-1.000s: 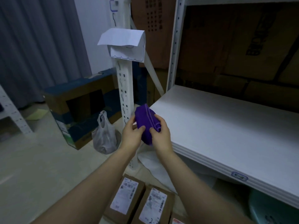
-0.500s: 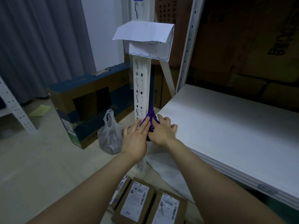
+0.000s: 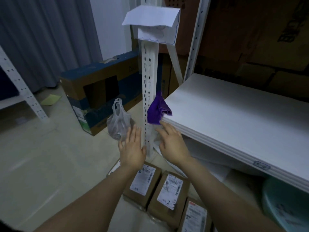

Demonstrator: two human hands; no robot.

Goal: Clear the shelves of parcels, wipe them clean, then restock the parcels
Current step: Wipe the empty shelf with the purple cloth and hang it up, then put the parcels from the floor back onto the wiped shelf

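Note:
A purple cloth (image 3: 158, 110) hangs on the white upright post (image 3: 149, 84) at the near left corner of the white shelf (image 3: 234, 114), which carries no parcels. My left hand (image 3: 132, 148) is just below and left of the cloth, fingers straight, holding nothing. My right hand (image 3: 172, 143) is below the shelf corner, fingers spread, also holding nothing and apart from the cloth. Three brown parcels (image 3: 167, 191) with white labels lie on the floor under my forearms.
A clear plastic bag (image 3: 117, 121) sits on the floor left of the post. Behind it stands a blue and brown carton (image 3: 98, 92). Folded paper (image 3: 152, 22) caps the post. Brown cartons (image 3: 259, 39) fill the shelf's back. A teal tub (image 3: 287, 203) sits under the shelf.
Both hands held the purple cloth, pressed it against the post at the shelf corner, then let go and drew back downward. The cloth now hangs there alone.

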